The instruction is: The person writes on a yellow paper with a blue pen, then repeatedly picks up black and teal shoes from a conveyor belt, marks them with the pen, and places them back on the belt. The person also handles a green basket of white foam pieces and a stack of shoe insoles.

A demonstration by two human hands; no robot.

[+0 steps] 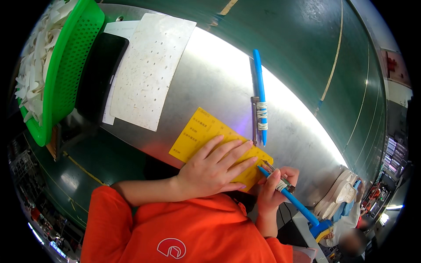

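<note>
Left hand [215, 166] spread flat on a yellow card [206, 130], the right hand [277, 186] gripped a blue pen [302, 209] by the card's right end; what remained was unclear.

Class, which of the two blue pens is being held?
The lower pen, gripped in the right hand; the upper pen lies on the metal table, in neither hand.
</note>
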